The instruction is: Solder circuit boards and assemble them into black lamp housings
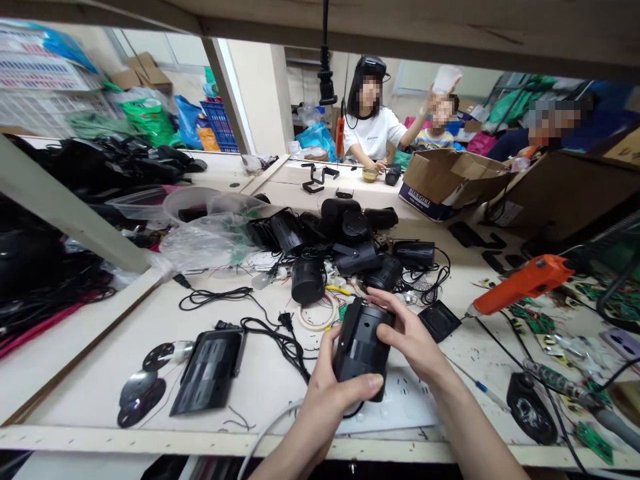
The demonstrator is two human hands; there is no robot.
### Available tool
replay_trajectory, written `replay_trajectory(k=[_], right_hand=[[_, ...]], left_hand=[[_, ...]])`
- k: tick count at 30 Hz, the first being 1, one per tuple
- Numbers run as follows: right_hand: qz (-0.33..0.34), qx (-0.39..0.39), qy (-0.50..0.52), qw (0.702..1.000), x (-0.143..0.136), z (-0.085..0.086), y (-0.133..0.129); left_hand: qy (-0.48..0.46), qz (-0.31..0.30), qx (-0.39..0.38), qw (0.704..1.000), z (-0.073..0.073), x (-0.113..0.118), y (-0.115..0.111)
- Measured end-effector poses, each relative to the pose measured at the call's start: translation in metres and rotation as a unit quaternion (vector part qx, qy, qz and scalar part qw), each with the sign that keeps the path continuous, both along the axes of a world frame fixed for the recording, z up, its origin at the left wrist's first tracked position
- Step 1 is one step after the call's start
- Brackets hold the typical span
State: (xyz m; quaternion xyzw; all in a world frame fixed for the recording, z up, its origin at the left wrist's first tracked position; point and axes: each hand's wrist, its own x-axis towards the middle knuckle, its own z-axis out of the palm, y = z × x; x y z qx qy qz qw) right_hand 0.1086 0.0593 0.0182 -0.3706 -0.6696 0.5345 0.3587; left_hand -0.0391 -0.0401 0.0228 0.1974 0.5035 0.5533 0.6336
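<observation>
Between my two hands is a black ribbed cylindrical housing (364,343), tilted above a white power strip (405,407). My left hand (333,387) wraps its left side and lower end, thumb across the front. My right hand (410,333) grips the upper right side, thumb pressed on the casing. Left of them, a similar black housing (207,370) lies on the table beside dark round discs (143,393). A coiled black cord with a plug (285,347) lies close to my left hand. Just past the housing is a roll of tape (320,313), partly hidden.
Several black housings (345,233) are heaped farther back. An orange glue gun (525,283) and green circuit boards (545,320) lie at right. Wooden posts frame the bench. Across it, a person (373,127) in a white shirt raises a hand near a cardboard box (445,180).
</observation>
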Motion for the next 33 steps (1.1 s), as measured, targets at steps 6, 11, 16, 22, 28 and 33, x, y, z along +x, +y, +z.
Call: replay_trajectory(k=[6,11,16,22,28,33], right_hand=[[-0.026,0.233,-0.203,0.951,-0.001,0.014,-0.029],[0.013,0.293,-0.275,0.916,-0.002,0.017,-0.037],[-0.016,0.311,-0.273,0.910,-0.004,0.017,-0.033],[-0.030,0.318,-0.261,0.911,-0.008,0.021,-0.034],[-0.036,0.316,-0.259,0.912,-0.007,0.021,-0.035],[-0.036,0.313,-0.259,0.913,-0.006,0.022,-0.035]], left_hand=[[-0.101,0.008,-0.019,0.995,0.000,-0.006,0.007],[-0.182,0.009,-0.018,0.983,0.002,-0.010,0.014],[-0.253,0.019,-0.055,0.966,0.006,-0.009,0.019],[-0.254,0.042,-0.068,0.964,0.006,-0.009,0.020],[-0.257,0.046,-0.065,0.963,0.003,-0.009,0.017],[-0.260,0.044,-0.066,0.962,0.004,-0.008,0.017]])
